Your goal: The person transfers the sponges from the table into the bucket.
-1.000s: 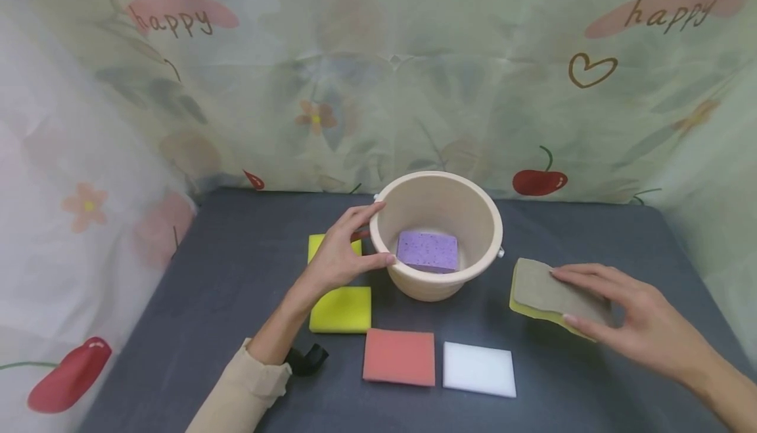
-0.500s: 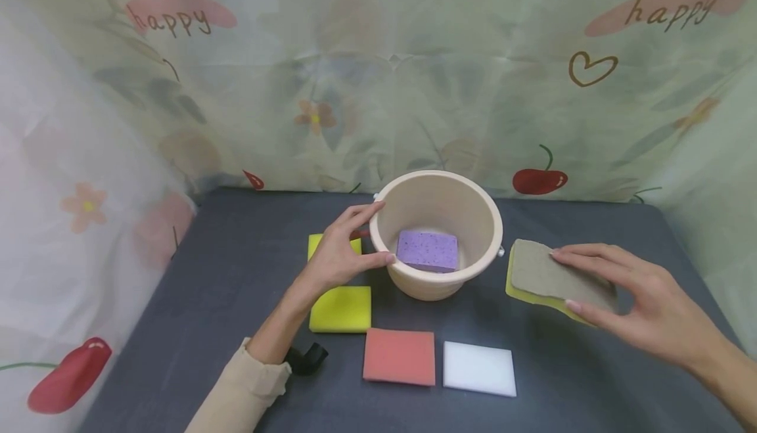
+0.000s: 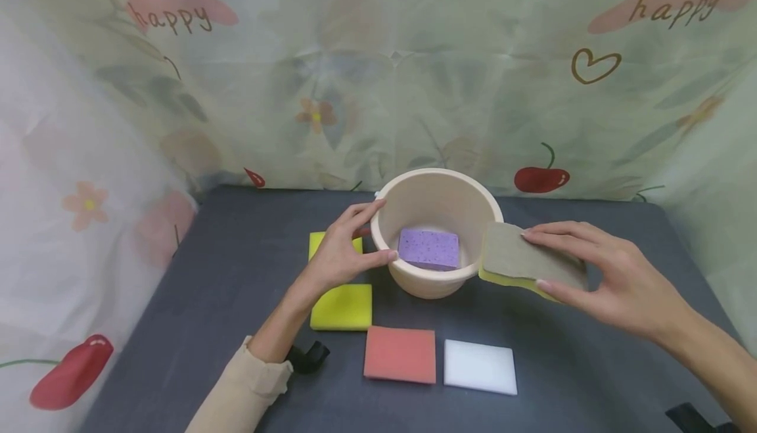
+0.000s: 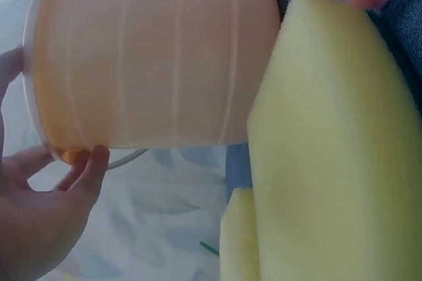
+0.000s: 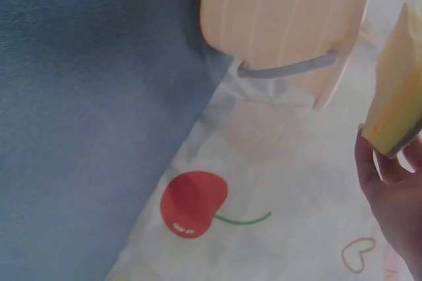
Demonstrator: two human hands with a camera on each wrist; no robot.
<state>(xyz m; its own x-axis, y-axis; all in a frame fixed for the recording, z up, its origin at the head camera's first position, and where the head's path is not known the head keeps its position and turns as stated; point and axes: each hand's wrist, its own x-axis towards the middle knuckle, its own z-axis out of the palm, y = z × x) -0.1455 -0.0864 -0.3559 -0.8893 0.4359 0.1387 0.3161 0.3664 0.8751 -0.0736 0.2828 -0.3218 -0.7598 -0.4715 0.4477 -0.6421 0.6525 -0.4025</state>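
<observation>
A cream bucket point(image 3: 426, 285) stands at the back middle of the dark table, a purple sponge point(image 3: 428, 249) lying on its bottom. My left hand point(image 3: 343, 252) grips the bucket's left rim, thumb at the front and fingers behind; the left wrist view has this hand point(image 4: 56, 202) at the rim too. Held above the table by my right hand point(image 3: 609, 275) is a yellow sponge with a grey scouring layer point(image 3: 532, 259) facing up. Its left end overlaps the bucket's right rim in the head view. The right wrist view catches the sponge's yellow side point(image 5: 395, 96) at the right edge.
Two yellow sponges, the front one point(image 3: 342, 307) plainly seen, lie left of the bucket, partly under my left arm. A red sponge point(image 3: 399, 354) and a white sponge point(image 3: 480, 367) lie in front. Patterned cloth point(image 3: 396, 117) hangs behind the table.
My right hand has lifted the grey-and-yellow sponge and brought it leftward, from beside the bucket to its right rim. My left hand has stayed on the rim.
</observation>
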